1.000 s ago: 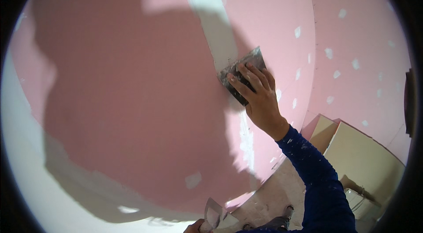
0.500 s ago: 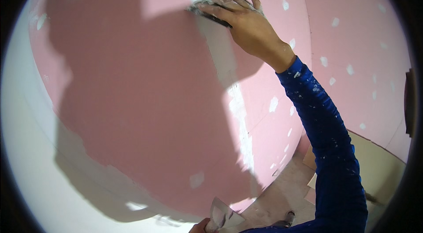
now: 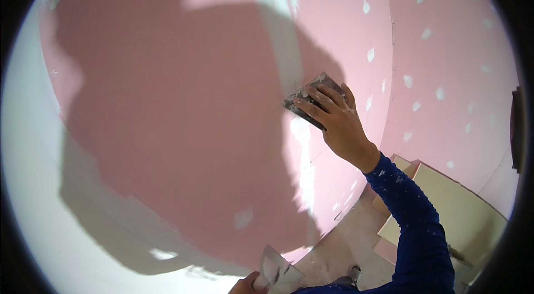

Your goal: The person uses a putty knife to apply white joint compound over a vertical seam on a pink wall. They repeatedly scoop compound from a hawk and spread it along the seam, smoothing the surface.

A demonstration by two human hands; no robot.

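My right hand (image 3: pixel 346 130) grips a wide, compound-smeared taping knife (image 3: pixel 300 106), its fingers spread over the blade. The blade lies against the pink drywall (image 3: pixel 194 105), across a vertical strip of white joint compound (image 3: pixel 282 43). Above the blade the strip looks smooth; below it, the white band has ragged edges. At the bottom edge, my left hand (image 3: pixel 242 285) is closed around the handle of a putty knife (image 3: pixel 282 267), with a lump of compound on its flared blade. The left hand is partly cut off by the frame.
To the right, another pink wall (image 3: pixel 456 60) carries several white filler spots and meets the first at a corner. Pale boards (image 3: pixel 453 196) lean or lie low at the right. A white surface (image 3: pixel 33 183) borders the left. The floor (image 3: pixel 339 244) shows below, with my shadow across the wall.
My right hand has slid the taping knife down along the strip, leaving a smoother band above. My left hand and its putty knife have shifted slightly left.
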